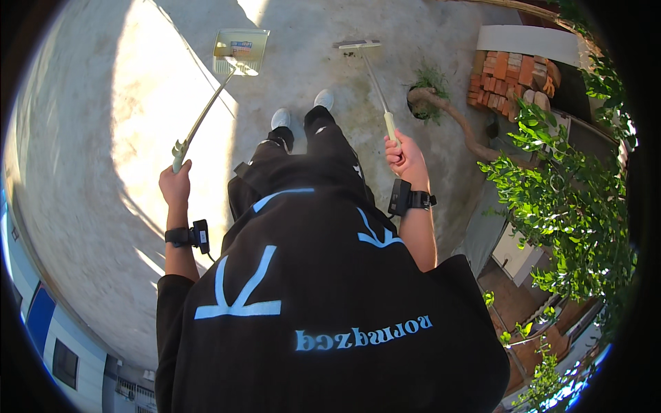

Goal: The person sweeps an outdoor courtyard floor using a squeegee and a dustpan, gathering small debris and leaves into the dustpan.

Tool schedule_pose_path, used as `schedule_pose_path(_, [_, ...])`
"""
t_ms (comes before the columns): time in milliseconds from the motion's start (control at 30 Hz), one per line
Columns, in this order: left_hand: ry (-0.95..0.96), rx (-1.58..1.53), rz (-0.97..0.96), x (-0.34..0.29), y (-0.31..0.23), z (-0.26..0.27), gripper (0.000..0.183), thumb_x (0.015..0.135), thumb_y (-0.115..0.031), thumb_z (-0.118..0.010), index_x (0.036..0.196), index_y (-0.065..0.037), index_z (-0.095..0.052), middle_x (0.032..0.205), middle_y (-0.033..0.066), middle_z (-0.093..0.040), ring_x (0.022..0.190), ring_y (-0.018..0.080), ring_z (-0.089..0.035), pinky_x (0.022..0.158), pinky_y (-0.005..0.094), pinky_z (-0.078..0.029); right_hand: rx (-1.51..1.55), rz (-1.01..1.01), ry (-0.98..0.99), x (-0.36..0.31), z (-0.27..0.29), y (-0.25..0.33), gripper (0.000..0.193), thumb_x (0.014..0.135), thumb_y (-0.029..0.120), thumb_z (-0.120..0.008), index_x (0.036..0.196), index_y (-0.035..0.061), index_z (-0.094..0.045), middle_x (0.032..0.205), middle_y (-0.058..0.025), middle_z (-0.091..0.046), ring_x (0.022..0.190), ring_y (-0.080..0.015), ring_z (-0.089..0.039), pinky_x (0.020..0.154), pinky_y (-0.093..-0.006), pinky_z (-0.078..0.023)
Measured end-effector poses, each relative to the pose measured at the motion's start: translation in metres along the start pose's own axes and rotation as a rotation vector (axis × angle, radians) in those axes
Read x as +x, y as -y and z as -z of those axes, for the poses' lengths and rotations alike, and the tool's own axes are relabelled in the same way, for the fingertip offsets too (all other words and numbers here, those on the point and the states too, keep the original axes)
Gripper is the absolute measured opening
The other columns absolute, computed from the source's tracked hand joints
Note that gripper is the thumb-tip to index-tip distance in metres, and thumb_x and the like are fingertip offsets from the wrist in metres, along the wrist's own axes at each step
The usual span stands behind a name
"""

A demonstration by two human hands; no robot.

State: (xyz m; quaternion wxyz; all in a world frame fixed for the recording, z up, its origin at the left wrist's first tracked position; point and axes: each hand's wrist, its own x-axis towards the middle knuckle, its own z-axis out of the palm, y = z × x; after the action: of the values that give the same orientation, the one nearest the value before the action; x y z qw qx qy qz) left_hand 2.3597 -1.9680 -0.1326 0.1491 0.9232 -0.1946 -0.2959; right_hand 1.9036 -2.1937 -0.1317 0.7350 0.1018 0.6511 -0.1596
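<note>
My left hand (175, 184) is closed round the top of a long-handled dustpan (241, 51). Its pale, see-through pan with a coloured label rests on the concrete ahead, left of my feet. My right hand (407, 160) grips the cream-coloured end of a broom (375, 86). The broom's thin pole runs forward to a narrow, pale crosswise head on the ground, to the right of the pan and apart from it. Small dark debris (350, 54) lies against the near side of that head. Whether the head has bristles is too small to tell.
The concrete ground (289, 69) is partly sunlit on the left. A bent tree trunk (454, 117) grows from a hole at the right, with leafy branches (551, 199) beyond. Stacked red bricks (506, 79) stand at the far right. A building (65, 351) edges the lower left.
</note>
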Motion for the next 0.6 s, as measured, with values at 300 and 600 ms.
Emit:
schedule_pose_path(300, [0.053,0.069,-0.027,-0.014,-0.021,-0.007,0.036,0.072,-0.032,-0.066,0.067,0.004,-0.06,0.052,0.0147,-0.051,0.049,0.0265,-0.048,0.054,0.0376,-0.041,0.058,-0.011,0.145,0.052,-0.03,0.027,0.03,0.093,0.035,-0.045,0.091,0.0054,-0.044,0.06,0.0034,-0.042,0.042,-0.0047,-0.035,0.036,-0.0195,-0.026])
schedule_pose_path(600, [0.126,0.253,-0.061,-0.028,-0.043,-0.014,0.032,0.074,-0.034,-0.063,0.071,-0.002,-0.064,0.06,0.0166,-0.058,0.058,0.0342,-0.056,0.058,0.0408,-0.045,-0.332,-0.058,-0.12,0.076,0.016,0.03,0.033,0.095,0.04,-0.039,0.084,0.0084,-0.043,0.061,0.0038,-0.044,0.041,-0.0049,-0.034,0.036,-0.0204,-0.026])
